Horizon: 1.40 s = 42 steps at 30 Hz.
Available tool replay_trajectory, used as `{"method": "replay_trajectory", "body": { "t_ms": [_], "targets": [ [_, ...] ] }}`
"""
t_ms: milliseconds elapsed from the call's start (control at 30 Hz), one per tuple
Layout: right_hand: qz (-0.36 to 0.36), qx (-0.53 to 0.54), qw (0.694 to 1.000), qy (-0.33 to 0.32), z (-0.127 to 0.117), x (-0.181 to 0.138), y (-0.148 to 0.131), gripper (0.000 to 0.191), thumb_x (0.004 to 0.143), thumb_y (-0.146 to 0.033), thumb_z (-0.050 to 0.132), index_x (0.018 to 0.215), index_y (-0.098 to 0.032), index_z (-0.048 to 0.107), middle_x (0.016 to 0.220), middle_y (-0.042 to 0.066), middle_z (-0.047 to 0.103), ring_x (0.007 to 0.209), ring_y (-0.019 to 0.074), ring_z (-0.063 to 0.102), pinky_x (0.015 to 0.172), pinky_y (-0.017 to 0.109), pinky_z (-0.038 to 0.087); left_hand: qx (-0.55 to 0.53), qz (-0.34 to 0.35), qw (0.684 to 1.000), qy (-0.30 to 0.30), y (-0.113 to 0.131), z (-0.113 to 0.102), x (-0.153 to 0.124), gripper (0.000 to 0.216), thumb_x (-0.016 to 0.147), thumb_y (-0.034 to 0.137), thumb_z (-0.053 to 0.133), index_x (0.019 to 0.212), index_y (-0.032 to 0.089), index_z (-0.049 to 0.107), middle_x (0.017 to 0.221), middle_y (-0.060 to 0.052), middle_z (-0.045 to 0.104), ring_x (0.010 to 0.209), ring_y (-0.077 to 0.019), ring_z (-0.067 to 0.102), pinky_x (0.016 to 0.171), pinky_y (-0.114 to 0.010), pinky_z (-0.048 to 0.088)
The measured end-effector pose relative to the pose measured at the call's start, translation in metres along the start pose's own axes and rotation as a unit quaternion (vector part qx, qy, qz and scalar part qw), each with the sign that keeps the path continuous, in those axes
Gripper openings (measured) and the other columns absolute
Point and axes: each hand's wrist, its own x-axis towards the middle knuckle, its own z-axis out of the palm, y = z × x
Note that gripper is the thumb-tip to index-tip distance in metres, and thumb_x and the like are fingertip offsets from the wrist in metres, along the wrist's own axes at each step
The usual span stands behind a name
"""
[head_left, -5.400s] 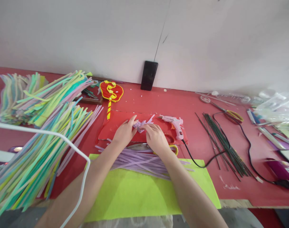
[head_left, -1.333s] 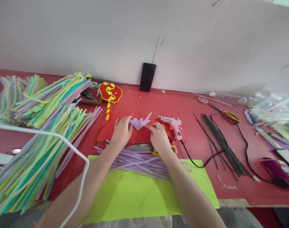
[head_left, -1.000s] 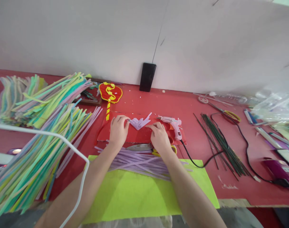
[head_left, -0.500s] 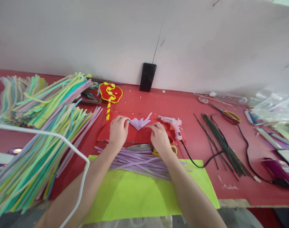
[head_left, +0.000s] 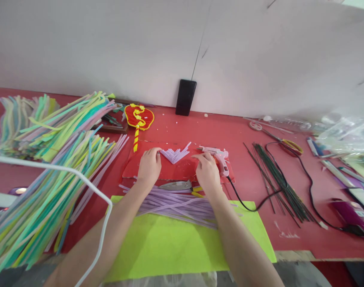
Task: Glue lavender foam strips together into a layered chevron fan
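Counter [head_left: 224,127]: red, with scattered white flecks and a white scrawl. Board [head_left: 176,172]: brighter red. Folded piece [head_left: 174,157]: lilac, patterned in nested V-shaped lines. Loose stems [head_left: 176,206]: the same lilac. Sheet [head_left: 170,245]: uniform lime green. Glue gun [head_left: 222,160]: pale pink; its cord [head_left: 240,202] is black. Ornament [head_left: 139,117]: red face, yellow border, yellow wavy line; its handle [head_left: 136,138] shows yellow and red spiral stripes. Stem bundle [head_left: 60,191], from where I stand: mixed mint, teal, yellow, blue and cream. Thin rods [head_left: 277,185]: dark green. Phone [head_left: 186,97]: black. Wall [head_left: 110,48]: light grey.
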Motion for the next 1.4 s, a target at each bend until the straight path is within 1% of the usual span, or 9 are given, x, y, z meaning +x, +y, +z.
{"method": "replay_trajectory", "body": {
  "t_ms": [100,233,500,667,933,1067,1200,1300,1400],
  "targets": [
    [0.024,-0.001,0.999,0.036,-0.005,0.003,0.010,0.043,0.074,-0.002,0.034,0.094,-0.019,0.068,0.104,0.010,0.060,0.103,0.0230,0.052,0.090,0.040,0.042,-0.016,-0.001,1.000,-0.004,0.000,0.002,0.000,0.026,0.083,0.011,0.041,0.102,0.018,0.058,0.101,-0.008,0.067,0.097,-0.0237,0.059,0.086,-0.039,0.048],
    [0.036,0.004,0.998,0.060,-0.007,0.004,0.017,0.040,0.072,-0.003,0.035,0.090,-0.021,0.067,0.104,0.008,0.060,0.103,0.0218,0.053,0.089,0.038,0.042,-0.027,-0.007,0.999,-0.021,0.001,0.003,0.000,0.026,0.083,0.011,0.043,0.103,0.018,0.058,0.103,-0.009,0.066,0.098,-0.0236,0.060,0.088,-0.040,0.048],
    [0.025,-0.005,0.999,0.034,-0.006,0.004,0.010,0.040,0.075,-0.003,0.034,0.089,-0.019,0.068,0.102,0.009,0.061,0.104,0.0219,0.053,0.090,0.037,0.042,-0.041,-0.014,0.998,-0.033,0.003,0.000,0.000,0.026,0.084,0.010,0.043,0.104,0.018,0.058,0.103,-0.008,0.067,0.099,-0.0229,0.061,0.089,-0.039,0.048],
    [0.023,-0.006,0.999,0.024,-0.005,0.003,0.005,0.041,0.074,-0.001,0.034,0.090,-0.018,0.068,0.103,0.010,0.061,0.105,0.0229,0.053,0.089,0.037,0.043,-0.048,-0.002,0.998,-0.046,0.005,-0.001,0.000,0.027,0.084,0.009,0.042,0.105,0.018,0.057,0.105,-0.008,0.067,0.101,-0.0225,0.060,0.090,-0.039,0.048],
    [0.024,0.003,0.999,0.022,-0.006,0.002,0.001,0.040,0.074,-0.001,0.034,0.088,-0.018,0.068,0.103,0.010,0.060,0.103,0.0234,0.053,0.088,0.037,0.042,-0.074,-0.037,0.996,-0.026,0.004,-0.001,-0.001,0.026,0.087,0.013,0.042,0.108,0.017,0.056,0.109,-0.010,0.065,0.104,-0.0221,0.060,0.091,-0.038,0.047],
    [0.016,0.017,1.000,0.015,-0.004,0.002,0.001,0.040,0.074,-0.001,0.034,0.087,-0.018,0.068,0.099,0.010,0.060,0.101,0.0233,0.053,0.088,0.037,0.042,-0.093,-0.037,0.995,0.004,0.003,-0.002,0.001,0.020,0.087,0.016,0.044,0.100,0.016,0.059,0.103,-0.010,0.065,0.097,-0.0211,0.061,0.086,-0.035,0.047],
    [0.009,0.029,1.000,0.002,-0.001,0.002,0.001,0.039,0.075,-0.002,0.034,0.088,-0.018,0.067,0.094,0.009,0.060,0.096,0.0231,0.053,0.086,0.036,0.043,-0.056,-0.018,0.998,0.017,0.001,-0.004,0.001,0.013,0.085,0.018,0.049,0.090,0.017,0.061,0.091,-0.007,0.063,0.088,-0.0200,0.060,0.081,-0.032,0.047],
    [0.006,0.029,1.000,-0.006,0.000,0.002,0.001,0.040,0.075,-0.002,0.034,0.089,-0.018,0.067,0.093,0.009,0.059,0.094,0.0227,0.053,0.084,0.036,0.043,0.000,-0.009,1.000,-0.011,0.001,-0.006,0.000,0.009,0.082,0.021,0.056,0.085,0.017,0.064,0.087,-0.006,0.062,0.085,-0.0207,0.058,0.080,-0.033,0.045],
    [0.006,0.027,1.000,-0.009,0.001,0.002,0.001,0.040,0.075,-0.002,0.034,0.089,-0.018,0.068,0.093,0.009,0.059,0.093,0.0227,0.053,0.083,0.035,0.043,0.027,-0.017,0.999,-0.035,0.003,-0.006,-0.001,0.012,0.078,0.026,0.062,0.087,0.018,0.065,0.088,-0.006,0.062,0.086,-0.0213,0.058,0.080,-0.033,0.044]
  ]
}}
